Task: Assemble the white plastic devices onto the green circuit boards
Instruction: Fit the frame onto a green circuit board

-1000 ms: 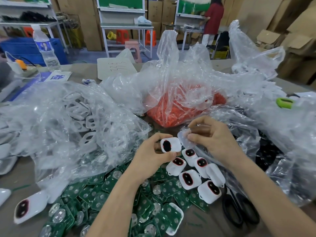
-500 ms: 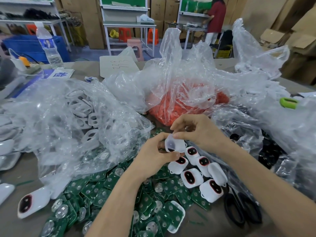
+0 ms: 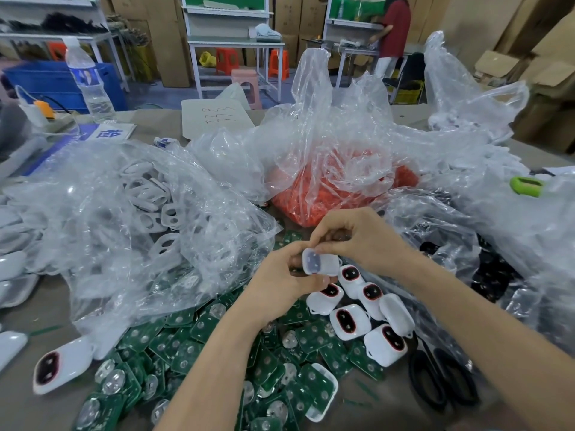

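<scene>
Both hands meet over the table's middle around one white plastic shell [image 3: 320, 261], turned so its hollow inside faces me. My left hand [image 3: 280, 284] grips it from the left and below, thumb under its edge. My right hand [image 3: 357, 241] pinches its top edge with curled fingers. Just below lies a cluster of several white shells with red-rimmed black windows [image 3: 357, 312]. A heap of green circuit boards [image 3: 174, 353] with round clear domes covers the near table. One board sits in a white shell [image 3: 320, 390].
A clear bag of white shells [image 3: 149, 209] fills the left, a bag of orange parts [image 3: 326, 194] stands behind the hands, and a bag of black parts [image 3: 494, 275] lies right. Black scissors [image 3: 441, 381] lie near right. A lone white shell [image 3: 59, 365] rests near left. A person stands at a far bench.
The shell's red-rimmed window faced me a second ago; it is now turned hollow side up. My right hand came left from the clear bag and took hold of its top edge.
</scene>
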Motion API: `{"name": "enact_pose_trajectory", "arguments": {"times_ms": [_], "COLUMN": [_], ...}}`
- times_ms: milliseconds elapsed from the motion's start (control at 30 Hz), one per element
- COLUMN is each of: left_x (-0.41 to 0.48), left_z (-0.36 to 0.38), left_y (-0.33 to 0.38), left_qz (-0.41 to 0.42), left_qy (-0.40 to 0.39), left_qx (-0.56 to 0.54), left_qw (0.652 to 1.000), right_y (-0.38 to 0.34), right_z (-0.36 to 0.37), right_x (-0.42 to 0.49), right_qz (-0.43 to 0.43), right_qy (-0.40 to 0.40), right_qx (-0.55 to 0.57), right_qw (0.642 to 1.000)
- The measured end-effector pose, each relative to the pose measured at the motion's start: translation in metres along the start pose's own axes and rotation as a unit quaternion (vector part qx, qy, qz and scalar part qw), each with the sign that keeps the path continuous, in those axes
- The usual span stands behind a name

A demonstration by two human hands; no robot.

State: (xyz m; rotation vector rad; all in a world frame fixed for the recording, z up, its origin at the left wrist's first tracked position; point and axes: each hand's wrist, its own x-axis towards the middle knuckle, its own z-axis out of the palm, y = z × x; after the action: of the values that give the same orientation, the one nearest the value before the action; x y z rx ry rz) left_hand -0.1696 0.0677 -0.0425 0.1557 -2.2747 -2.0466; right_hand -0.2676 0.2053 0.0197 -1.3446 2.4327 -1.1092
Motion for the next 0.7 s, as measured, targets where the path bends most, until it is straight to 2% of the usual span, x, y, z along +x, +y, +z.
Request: {"name": "enact_pose_trajectory", "arguments": {"times_ms": [233,433,700], "left_x": [0.000,-0.001,-0.001], "left_z": [-0.001,-0.002,-0.001], "left_y": [-0.001,-0.001,0.000], "left_qz": [0.003,0.004,-0.001], "left_qy": [-0.003,0.015,0.017], "left_qx": [-0.011,-0.015,-0.007], "left_qw": [1.000,1.000,1.000], "right_y": [-0.001,-0.002,0.007], "right_z": [0.003,0.001,0.001], "right_x": [-0.003,-0.011,-0.020], "right_qz": [-0.026,-0.048,-0.042], "right_qy": [-0.009,0.028,0.020], "right_qx": [-0.021,-0.046,-0.102], "right_qw": [0.999,0.997,0.994]}}
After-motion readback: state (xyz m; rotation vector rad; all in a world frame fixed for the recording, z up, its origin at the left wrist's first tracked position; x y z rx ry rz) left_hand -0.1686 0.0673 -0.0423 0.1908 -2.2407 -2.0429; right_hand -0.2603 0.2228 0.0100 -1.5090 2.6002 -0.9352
